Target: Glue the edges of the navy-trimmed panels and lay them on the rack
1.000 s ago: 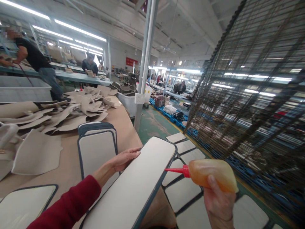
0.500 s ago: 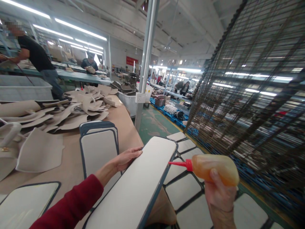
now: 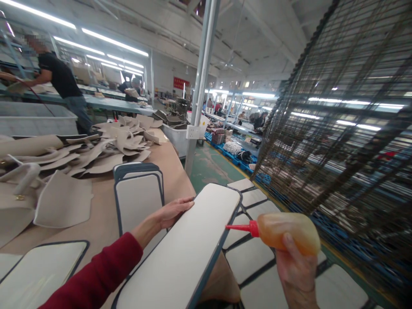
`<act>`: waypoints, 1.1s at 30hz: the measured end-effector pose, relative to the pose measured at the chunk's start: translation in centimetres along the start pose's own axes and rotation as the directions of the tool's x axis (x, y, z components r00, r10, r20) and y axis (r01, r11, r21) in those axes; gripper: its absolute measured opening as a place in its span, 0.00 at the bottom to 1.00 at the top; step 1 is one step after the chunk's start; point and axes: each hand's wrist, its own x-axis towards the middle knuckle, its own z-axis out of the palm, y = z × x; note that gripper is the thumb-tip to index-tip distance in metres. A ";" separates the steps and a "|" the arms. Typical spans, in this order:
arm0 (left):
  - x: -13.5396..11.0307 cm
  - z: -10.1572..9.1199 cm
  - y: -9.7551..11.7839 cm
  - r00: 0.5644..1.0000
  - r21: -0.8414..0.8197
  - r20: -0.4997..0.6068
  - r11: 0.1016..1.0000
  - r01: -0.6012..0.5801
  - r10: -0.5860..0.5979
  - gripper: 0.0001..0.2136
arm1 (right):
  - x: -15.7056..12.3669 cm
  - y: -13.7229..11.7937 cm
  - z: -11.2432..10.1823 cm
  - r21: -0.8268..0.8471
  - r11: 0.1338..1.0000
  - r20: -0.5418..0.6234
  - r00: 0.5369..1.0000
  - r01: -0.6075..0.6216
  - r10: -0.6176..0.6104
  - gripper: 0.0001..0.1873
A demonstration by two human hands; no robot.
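My left hand [image 3: 172,212] grips the left edge of a long white panel with a dark blue border [image 3: 189,249], held tilted in front of me; the fingers curl round its rim. In my right hand [image 3: 298,270] is a soft amber glue bottle [image 3: 289,234]. Its red nozzle [image 3: 240,227] touches the panel's right edge about a third of the way down. A red sleeve covers my left forearm.
A brown table [image 3: 99,231] at left carries a stack of similar panels [image 3: 138,197] and heaps of beige cut pieces [image 3: 96,148]. More panels [image 3: 251,257] lie spread out below right. A dark wire rack [image 3: 337,128] stands at right, a steel post [image 3: 201,86] ahead. Other people work at far benches.
The bottle's nozzle has stayed against the panel's right edge, shifting only slightly. The view has drifted a little to the left. Both hands keep their hold.
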 end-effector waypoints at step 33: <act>1.5 -0.6 0.5 0.999 -0.029 -0.041 0.999 0.020 -0.021 0.26 | -1.3 0.7 -2.6 -0.241 0.952 0.227 0.965 0.188 -0.133 0.21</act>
